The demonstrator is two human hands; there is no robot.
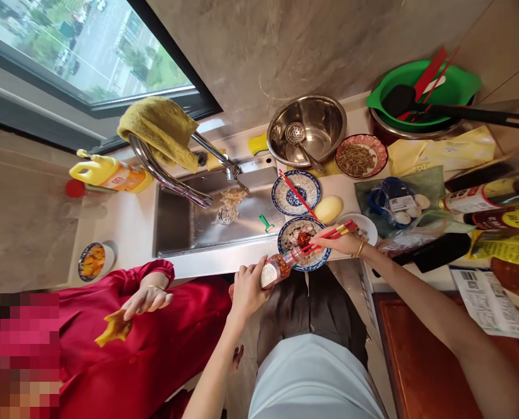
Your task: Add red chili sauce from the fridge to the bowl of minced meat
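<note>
My left hand (247, 290) grips a clear jar of red chili sauce (278, 267), tipped on its side with its mouth toward a blue-patterned bowl (285, 249). The bowl holds pale shredded food with a dab of red chili on top. My right hand (338, 240) holds red chopsticks (329, 237) whose tips reach toward the jar mouth over the bowl. The bowl sits on the counter edge just right of the steel sink (207, 224).
Another person in a red garment (155, 343) stands at the left, one hand (148, 298) near the counter. Behind are an empty blue plate (291, 195) with chopsticks, a steel bowl (316, 119), a dish of dried food (361, 156), bottles (482, 201) and a green basin (455, 87).
</note>
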